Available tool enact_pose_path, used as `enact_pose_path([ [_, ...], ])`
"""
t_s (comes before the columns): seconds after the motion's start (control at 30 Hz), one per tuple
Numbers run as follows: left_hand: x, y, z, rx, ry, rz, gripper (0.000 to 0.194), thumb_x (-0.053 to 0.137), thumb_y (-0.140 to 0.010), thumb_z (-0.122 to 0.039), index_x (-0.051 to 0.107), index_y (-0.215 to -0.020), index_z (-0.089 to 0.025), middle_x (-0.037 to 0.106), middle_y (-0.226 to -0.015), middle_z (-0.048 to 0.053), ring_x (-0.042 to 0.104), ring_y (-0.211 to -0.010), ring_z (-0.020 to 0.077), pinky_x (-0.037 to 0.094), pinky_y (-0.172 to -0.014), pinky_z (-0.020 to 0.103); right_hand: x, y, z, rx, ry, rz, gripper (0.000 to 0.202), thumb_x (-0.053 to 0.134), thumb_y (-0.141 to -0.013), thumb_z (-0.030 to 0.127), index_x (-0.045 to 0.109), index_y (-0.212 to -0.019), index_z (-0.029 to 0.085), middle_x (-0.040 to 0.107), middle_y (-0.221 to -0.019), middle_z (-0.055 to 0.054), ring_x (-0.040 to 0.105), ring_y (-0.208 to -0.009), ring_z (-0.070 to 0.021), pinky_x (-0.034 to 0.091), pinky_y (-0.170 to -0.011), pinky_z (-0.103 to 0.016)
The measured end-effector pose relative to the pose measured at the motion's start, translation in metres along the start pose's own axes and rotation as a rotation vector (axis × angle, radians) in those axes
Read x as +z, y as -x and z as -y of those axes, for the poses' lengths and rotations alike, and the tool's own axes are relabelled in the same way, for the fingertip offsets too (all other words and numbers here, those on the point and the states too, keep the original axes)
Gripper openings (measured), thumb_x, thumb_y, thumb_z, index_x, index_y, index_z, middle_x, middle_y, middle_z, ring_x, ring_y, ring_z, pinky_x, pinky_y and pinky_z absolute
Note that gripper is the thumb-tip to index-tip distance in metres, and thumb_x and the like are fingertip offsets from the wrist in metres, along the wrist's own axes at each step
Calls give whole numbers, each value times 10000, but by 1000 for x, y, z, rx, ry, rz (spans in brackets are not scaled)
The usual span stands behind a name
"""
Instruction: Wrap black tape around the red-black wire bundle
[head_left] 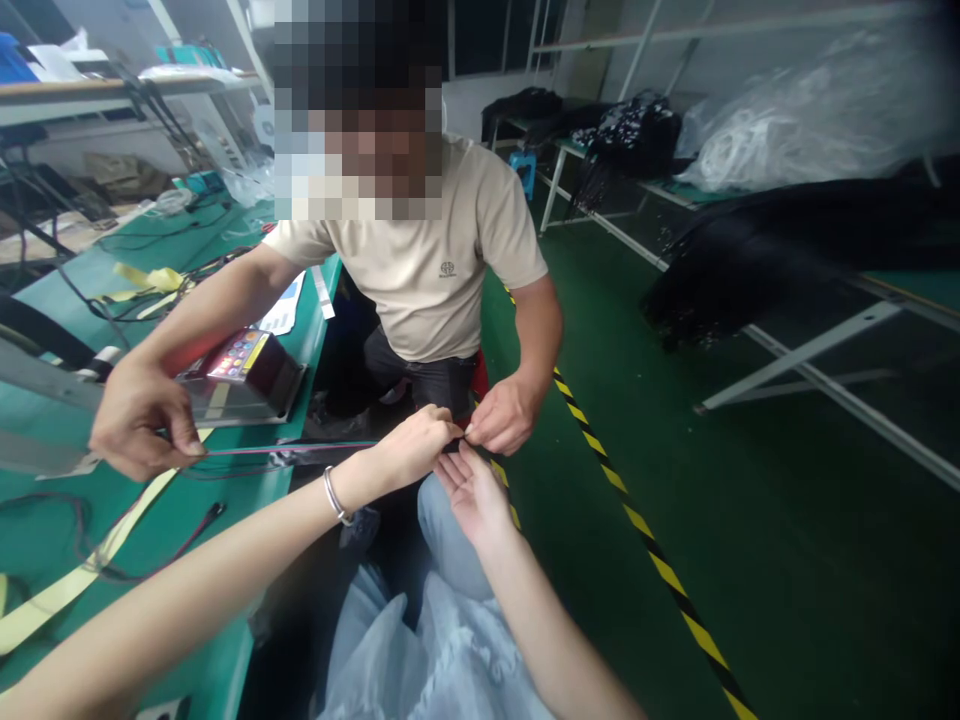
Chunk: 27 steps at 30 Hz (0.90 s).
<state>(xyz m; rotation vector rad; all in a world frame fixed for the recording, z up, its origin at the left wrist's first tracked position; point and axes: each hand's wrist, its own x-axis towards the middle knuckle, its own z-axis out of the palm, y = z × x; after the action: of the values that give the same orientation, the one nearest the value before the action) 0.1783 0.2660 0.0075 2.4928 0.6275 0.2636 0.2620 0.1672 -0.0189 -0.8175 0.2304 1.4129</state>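
While your left hand (416, 445) pinches the cord (300, 449) (running left-right, horiz.), your right hand (469, 495) lies open, palm up.

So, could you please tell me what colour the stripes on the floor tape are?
Yellow and black diagonal stripes on the floor tape, seen in the head view.

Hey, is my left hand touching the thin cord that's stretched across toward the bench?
Touching. The head view shows the left hand pinching the end of the thin cord, right where the co-worker's hand grips too.
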Motion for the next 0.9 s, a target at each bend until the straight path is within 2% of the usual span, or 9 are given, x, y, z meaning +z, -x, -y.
enact_pose_path([
  [0.13, 0, 3, -4, 1, -77, 32, 258, 471, -752, -80, 680, -855, -193, 528, -712, 65, 472, -706, 203, 385, -711, 293, -2, -2, -2, -4, -12, -1, 75, 534, -812, 132, 605, -790, 135, 680, -737, -40, 664, -765, -128, 534, -792, -266],
  [0.37, 2, 4, -1, 69, -298, 3, 257, 426, -836, -143, 682, -844, -162, 519, -695, 60, 486, -676, 188, 377, -640, 280, -3, -6, -5, 5, -31, -14, 76, 570, -782, 134, 636, -746, 128, 677, -740, -64, 661, -761, -149, 536, -810, -295],
  [0.5, -2, 8, -16, 38, -386, 84, 218, 444, -832, -119, 659, -847, -150, 524, -743, 69, 469, -719, 193, 377, -637, 284, -3, -5, -5, 7, -48, -23, 51, 601, -755, 114, 646, -735, 128, 681, -736, -64, 661, -762, -153, 535, -812, -299],
  [0.67, -8, 11, -28, 3, -478, 185, 245, 402, -875, -162, 636, -937, -124, 532, -825, 71, 454, -738, 185, 396, -653, 292, -5, -6, -6, 31, -61, -40, 136, 537, -820, 118, 665, -775, 124, 694, -799, -72, 665, -754, -142, 545, -776, -276],
  [0.9, -13, 14, -17, 57, -533, 279, 346, 475, -820, -174, 577, -1141, -255, 515, -1014, 69, 462, -853, 212, 391, -643, 298, -12, -6, -10, 45, -47, -23, 152, 523, -841, 146, 661, -788, 108, 691, -803, -90, 668, -774, -156, 536, -813, -299],
])
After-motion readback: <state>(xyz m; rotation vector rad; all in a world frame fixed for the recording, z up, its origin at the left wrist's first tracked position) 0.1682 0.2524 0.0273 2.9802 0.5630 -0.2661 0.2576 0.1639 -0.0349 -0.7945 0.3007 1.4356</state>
